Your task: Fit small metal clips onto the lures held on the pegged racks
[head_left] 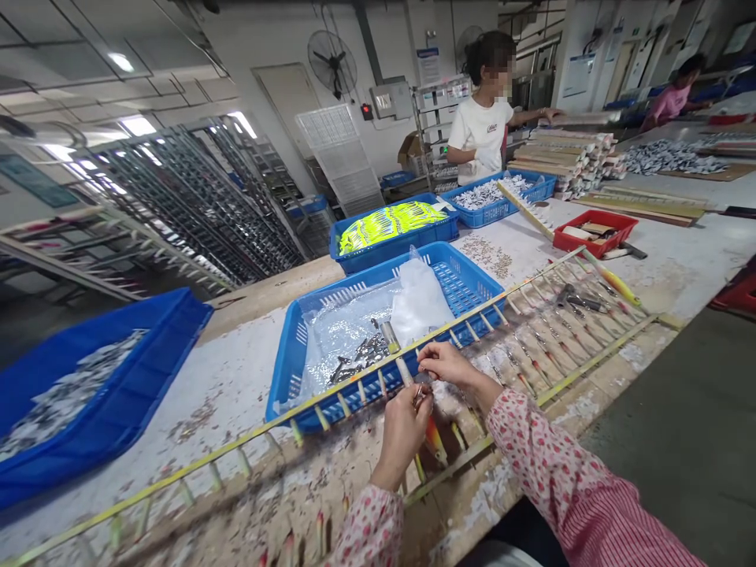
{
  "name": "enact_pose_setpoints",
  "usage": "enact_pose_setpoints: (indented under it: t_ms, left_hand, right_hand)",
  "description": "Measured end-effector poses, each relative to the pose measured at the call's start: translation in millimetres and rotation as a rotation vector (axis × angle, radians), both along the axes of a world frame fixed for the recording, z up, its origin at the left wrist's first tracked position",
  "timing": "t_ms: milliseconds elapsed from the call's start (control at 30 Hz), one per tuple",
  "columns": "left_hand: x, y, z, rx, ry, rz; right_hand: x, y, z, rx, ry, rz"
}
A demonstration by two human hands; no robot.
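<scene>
My left hand (406, 429) is closed in a pinch in front of the near blue basket, with a small shiny metal bit at its fingertips that I cannot identify. Just up and to the right, my right hand (452, 366) pinches too, and what it holds is too small to make out. Both are over a long yellow-edged rack (260, 431) lined with short pegs. Between them a pale stick (404, 370) with a metal end crosses the rail. Below it lies an orange and yellow fish-shaped piece (435, 442); my left hand partly hides the join.
The blue basket (283, 370) holds clear plastic and dark small parts. A blue bin (171, 339) of grey-white pieces stands left; a blue tray (348, 264) of bright yellow pieces stands behind. Right are a red tray (596, 244) and stacked strips (561, 157). A co-worker (481, 130) stands across the table.
</scene>
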State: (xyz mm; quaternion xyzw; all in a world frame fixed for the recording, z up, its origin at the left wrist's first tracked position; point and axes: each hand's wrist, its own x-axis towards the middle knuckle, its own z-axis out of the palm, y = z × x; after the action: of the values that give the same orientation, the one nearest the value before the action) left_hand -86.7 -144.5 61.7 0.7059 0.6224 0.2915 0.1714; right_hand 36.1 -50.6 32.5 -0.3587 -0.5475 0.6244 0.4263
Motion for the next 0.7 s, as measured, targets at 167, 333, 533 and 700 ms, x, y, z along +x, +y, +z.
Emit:
enact_pose_setpoints:
  t_ms: [167, 333, 533, 700]
  left_hand:
    - [0, 0, -0.3, -0.009, 0.035, 0.034]
    - [0, 2, -3.9, 0.016, -0.031, 0.069]
    - [1, 3, -3.4, -0.01, -0.106, 0.068]
    - [-5, 3, -0.6, 0.0, -0.113, -0.015]
  right_hand:
    - [1, -3, 4.3, -0.056, 0.038, 0.006]
    - [1, -3, 2.0, -0.026, 0.006, -0.006]
    - [-1, -3, 4.8, -0.05, 0.007, -0.017]
    - [10, -21, 10.8, 0.206, -0.255, -0.126]
